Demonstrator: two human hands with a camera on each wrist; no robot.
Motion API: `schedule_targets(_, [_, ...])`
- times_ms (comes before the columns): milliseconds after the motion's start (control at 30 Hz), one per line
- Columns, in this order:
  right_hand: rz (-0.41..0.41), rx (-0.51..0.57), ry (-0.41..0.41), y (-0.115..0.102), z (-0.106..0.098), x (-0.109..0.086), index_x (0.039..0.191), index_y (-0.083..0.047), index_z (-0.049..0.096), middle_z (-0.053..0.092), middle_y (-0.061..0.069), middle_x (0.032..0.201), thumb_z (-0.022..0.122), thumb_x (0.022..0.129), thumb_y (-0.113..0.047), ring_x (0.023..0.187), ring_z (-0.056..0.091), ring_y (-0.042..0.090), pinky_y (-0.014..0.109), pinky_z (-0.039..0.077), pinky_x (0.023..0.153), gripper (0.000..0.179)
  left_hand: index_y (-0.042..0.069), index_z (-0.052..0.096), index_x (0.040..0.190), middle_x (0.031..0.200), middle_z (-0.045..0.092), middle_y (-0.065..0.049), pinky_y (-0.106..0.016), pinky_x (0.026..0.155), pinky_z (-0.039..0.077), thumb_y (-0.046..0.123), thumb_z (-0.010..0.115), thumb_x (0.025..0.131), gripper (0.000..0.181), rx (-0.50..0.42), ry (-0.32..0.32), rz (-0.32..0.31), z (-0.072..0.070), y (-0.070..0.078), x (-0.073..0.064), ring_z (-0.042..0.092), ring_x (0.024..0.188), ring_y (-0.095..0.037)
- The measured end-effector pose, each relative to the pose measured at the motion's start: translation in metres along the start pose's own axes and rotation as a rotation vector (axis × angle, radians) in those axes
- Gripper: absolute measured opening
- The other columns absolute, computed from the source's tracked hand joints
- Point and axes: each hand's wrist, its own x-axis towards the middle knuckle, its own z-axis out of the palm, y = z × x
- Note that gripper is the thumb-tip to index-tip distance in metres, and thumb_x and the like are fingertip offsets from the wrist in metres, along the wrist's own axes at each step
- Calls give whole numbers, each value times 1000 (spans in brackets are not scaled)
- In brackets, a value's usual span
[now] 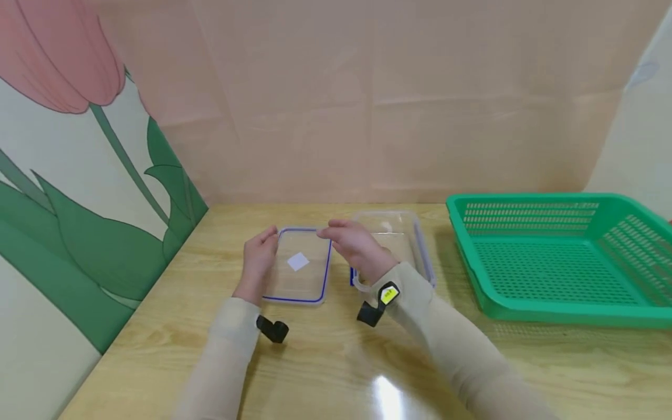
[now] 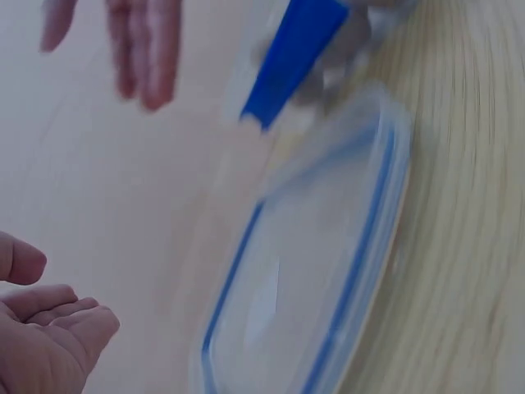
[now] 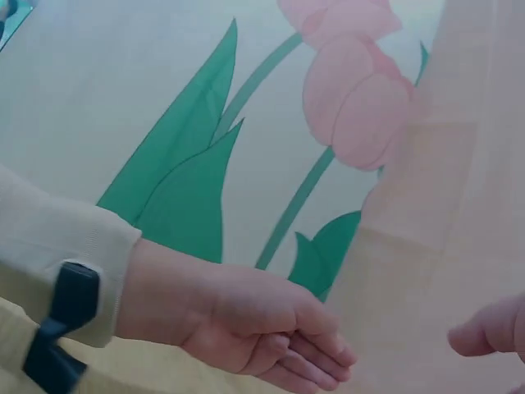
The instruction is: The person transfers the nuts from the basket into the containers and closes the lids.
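Note:
A clear rectangular lid (image 1: 301, 300) with a blue seal lies flat on the table, a small white square (image 1: 298, 261) on it. By the lid's left edge is my left hand (image 1: 257, 259), its fingers loosely bent and holding nothing; the left wrist view shows it apart from the lid (image 2: 308, 246). My right hand (image 1: 362, 245) hovers between the lid and a clear plastic container (image 1: 422, 251), partly hiding the container. Its fingers are extended with nothing in them. In the left wrist view a blue latch (image 2: 295, 57) shows on the container.
A green perforated basket (image 1: 556, 312) stands on the right of the wooden table (image 1: 315, 361). Behind the table hangs a pinkish-beige cloth (image 1: 367, 116). A wall with painted tulips (image 1: 68, 146) rises on the left.

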Motion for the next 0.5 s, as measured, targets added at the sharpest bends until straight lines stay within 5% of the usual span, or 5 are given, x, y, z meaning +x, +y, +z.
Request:
schedule_targets(200, [21, 47, 143, 20, 24, 5, 144, 6, 19, 19, 20, 151, 56, 89, -14, 139, 15, 37, 47, 16, 115, 69, 2, 40, 137, 146, 36, -12, -37, 111, 31, 11, 42, 95, 43, 77, -29, -74, -24, -13, 12, 32, 135, -28])
schedule_targets(500, [-22, 129, 392, 59, 45, 20, 144, 5, 18, 17, 24, 151, 53, 89, -9, 136, 22, 39, 48, 23, 113, 68, 2, 43, 136, 144, 39, -12, -38, 112, 28, 10, 42, 93, 43, 25, 40, -122, -27, -34, 19, 32, 135, -27])
